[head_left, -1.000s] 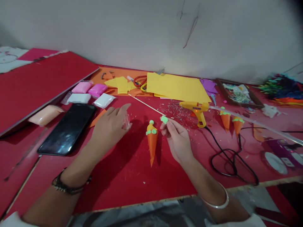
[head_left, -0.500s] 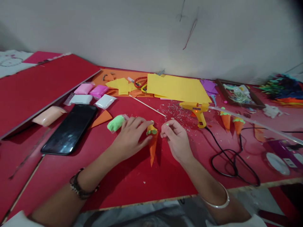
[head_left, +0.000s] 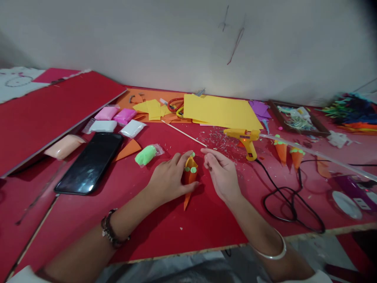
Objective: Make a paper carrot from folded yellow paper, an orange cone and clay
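Red bench (head_left: pixel 212 228), work looks about midway: one orange paper cone (head_left: pixel 190 180) at front centre only part-trimmed; a second cone (head_left: pixel 281 152) and third cone (head_left: pixel 296 158), far right, have fuller green edging and look done. Black phone (head_left: pixel 90 163) left. Brown tray (head_left: pixel 321 128) back right, loaded with what look like rubber bands (head_left: pixel 299 122) plus whitish plastic. Left hand (head_left: pixel 167 175) clamped on the front cone, thumb across its side, finger up by the mouth. Right hand (head_left: pixel 224 177) just beside, fingers curled near thumb; can't tell if they close on anything. Yellow glue gun (head_left: pixel 243 135) behind it, lamp lit. Clear packets, filled with clay: peach (head_left: pixel 64 146), pink (head_left: pixel 107 113), magenta (head_left: pixel 125 116), two white. Green clay (head_left: pixel 145 155) half out of its wrapper (head_left: pixel 159 149). Smallest: green dots (head_left: pixel 193 170) on the front cone's rim, bare yellow-orange between; those gaps look left to fill.
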The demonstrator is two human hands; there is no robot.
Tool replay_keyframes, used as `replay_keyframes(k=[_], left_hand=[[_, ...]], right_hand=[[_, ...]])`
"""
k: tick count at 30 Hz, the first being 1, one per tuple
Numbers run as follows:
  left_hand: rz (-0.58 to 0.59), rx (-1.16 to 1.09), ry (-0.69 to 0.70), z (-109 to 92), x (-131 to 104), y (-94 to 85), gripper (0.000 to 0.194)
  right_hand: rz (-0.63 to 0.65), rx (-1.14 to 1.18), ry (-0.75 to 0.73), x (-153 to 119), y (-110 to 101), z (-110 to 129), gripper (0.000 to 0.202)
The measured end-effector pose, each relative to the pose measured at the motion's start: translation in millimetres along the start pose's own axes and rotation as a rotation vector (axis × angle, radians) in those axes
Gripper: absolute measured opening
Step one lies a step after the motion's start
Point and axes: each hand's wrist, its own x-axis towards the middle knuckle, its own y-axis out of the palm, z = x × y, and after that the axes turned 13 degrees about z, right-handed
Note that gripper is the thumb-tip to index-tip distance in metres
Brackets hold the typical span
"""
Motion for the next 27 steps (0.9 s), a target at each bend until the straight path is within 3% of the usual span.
replay_keyframes(k=[5, 15, 21, 27], left_hand=[[-0.005, 0.006, -0.02, -2, 1, 2.3, 0.072], [0.013, -0.059, 0.037, 3, -3, -1.3, 0.068], [0.022, -0.007, 0.054, 5, -5, 0.2, 0.045], [0.003, -0.082, 0.054, 10, -5, 5.0, 0.032]], right_hand=[[0.01, 0.044, -0.025, 4, -6, -3, 0.025], [-0.042, 0.101, 0.003, 8, -11, 0, 0.016], [-0.036, -0.049, 0.044, 7, -12, -9, 0.022], [0.005, 0.019, 0.028, 8, -14, -8, 0.022]])
